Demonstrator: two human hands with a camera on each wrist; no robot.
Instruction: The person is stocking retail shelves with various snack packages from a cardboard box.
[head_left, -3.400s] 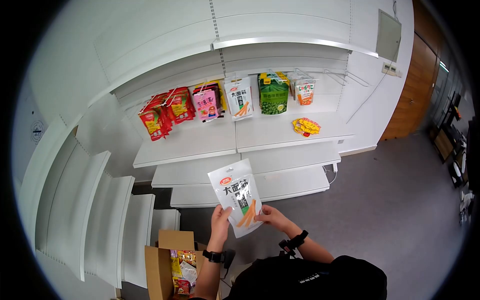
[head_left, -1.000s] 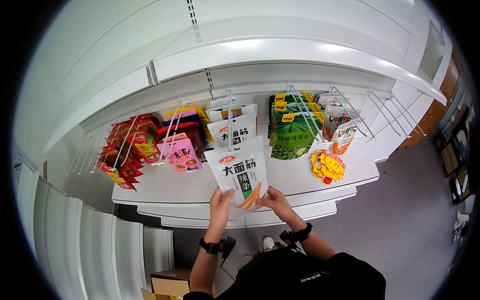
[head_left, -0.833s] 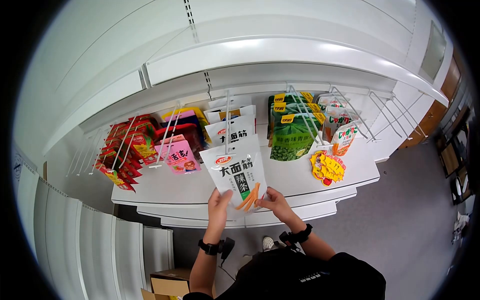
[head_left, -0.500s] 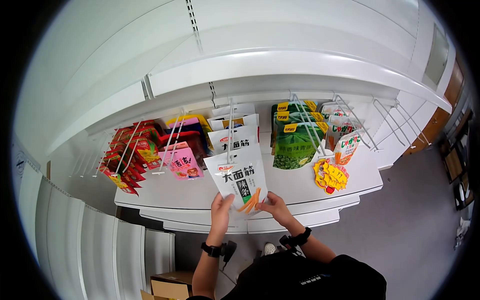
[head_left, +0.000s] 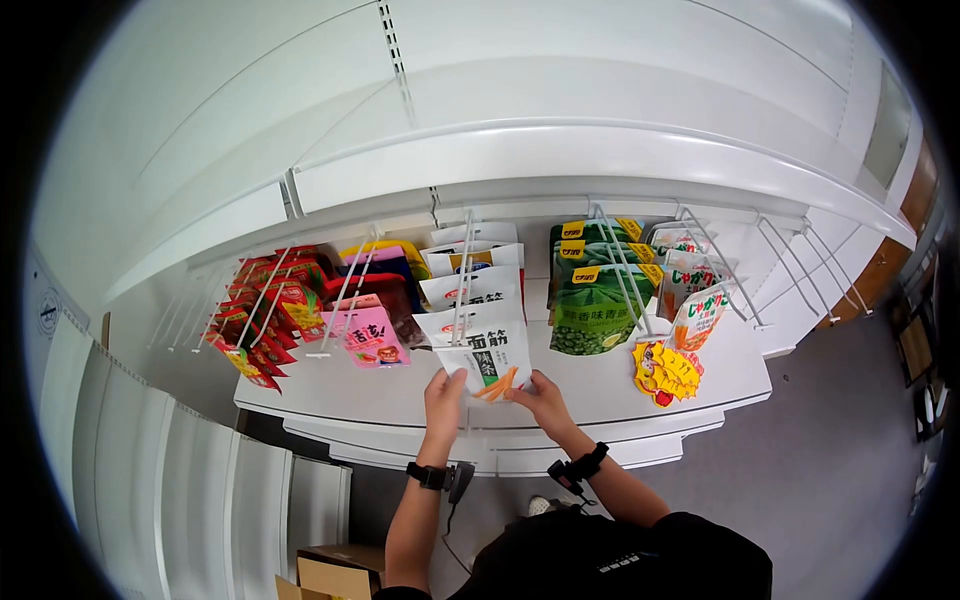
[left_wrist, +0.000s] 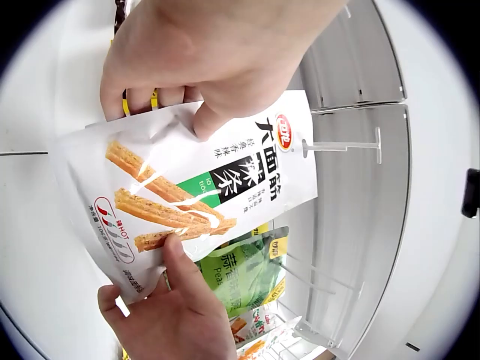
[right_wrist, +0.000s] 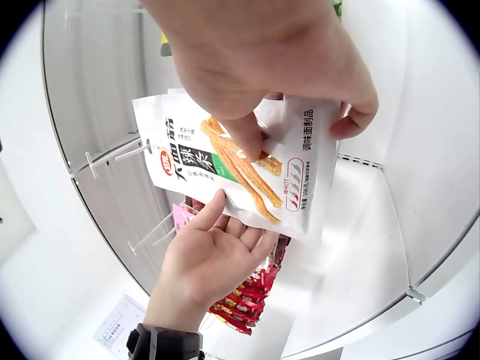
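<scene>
A white snack bag (head_left: 500, 350) with orange sticks, a green patch and black lettering is held at its lower part by both hands. My left hand (head_left: 443, 400) pinches its left edge, thumb in front. At the right edge my right hand (head_left: 543, 398) pinches it, thumb over the printed sticks. In the left wrist view a metal hook (left_wrist: 345, 146) projects from the top of the bag (left_wrist: 165, 172), near its red logo. Behind it hangs another white bag (head_left: 475, 287) of matching print, with more white bags farther back.
Left of the white bags hang pink bags (head_left: 365, 335) and red packets (head_left: 295, 305). Green pea bags (head_left: 598, 318) and white-orange bags (head_left: 700, 318) hang to the right. Yellow packets (head_left: 666, 374) lie on the shelf (head_left: 590, 402). A cardboard box (head_left: 335, 577) stands low left.
From beside the box, the hands have brought the white bag up to the hooks. Over the last second it has moved toward the rack, along the hook, closer to the bag behind.
</scene>
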